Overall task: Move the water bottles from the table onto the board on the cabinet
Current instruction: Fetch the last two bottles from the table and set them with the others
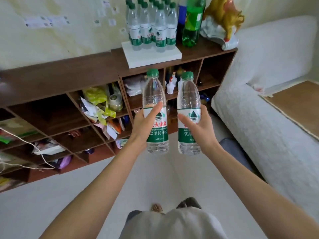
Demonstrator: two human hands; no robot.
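My left hand grips a clear water bottle with a green cap and green-white label, held upright in front of the cabinet. My right hand grips a second bottle of the same kind, upright and level with the first. Both bottles hang in the air below the white board, which lies on the brown cabinet top. Several matching water bottles stand packed together on the far part of the board; its near part is bare.
A large green soda bottle and a gold figurine on a white base stand right of the board. The cabinet's open cubbies hold bags, papers and small bottles. A white-covered sofa runs along the right. Pale floor lies below.
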